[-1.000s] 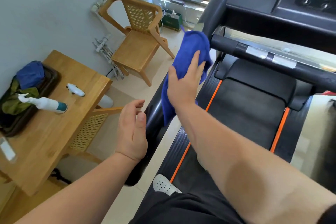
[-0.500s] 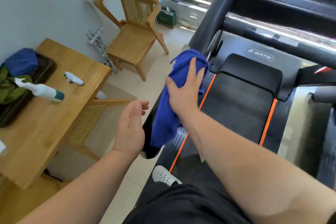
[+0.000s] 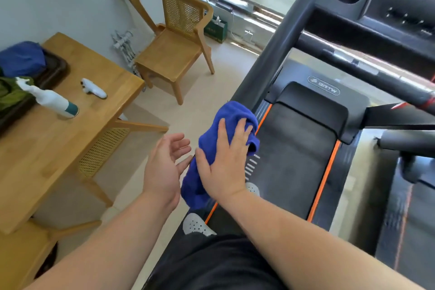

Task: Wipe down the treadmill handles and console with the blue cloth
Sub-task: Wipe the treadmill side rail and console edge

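My right hand point(image 3: 226, 162) holds the blue cloth point(image 3: 231, 113) at the left side of the black treadmill, thumb on one side and fingers curled over the other. The cloth bunches above my fingers and hangs below my palm. It hides the left handle beneath it. My left hand point(image 3: 164, 167) is open, palm turned toward the cloth, fingertips almost touching it. The console point(image 3: 400, 7) with a round cup hole is at the top right, above the front crossbar handle point(image 3: 353, 63). The belt point(image 3: 294, 160) runs below.
A wooden table point(image 3: 70, 136) on the left carries a white spray bottle point(image 3: 54, 101), a small white tool point(image 3: 94, 89) and a dark tray point(image 3: 54, 70) with cloths. A wooden chair point(image 3: 174, 49) stands behind it. My white shoe point(image 3: 195, 226) rests on the treadmill's edge.
My right hand has drawn the blue cloth down from near the front crossbar toward me along the treadmill's left side. My left hand stays open beside it, now closer to the cloth.
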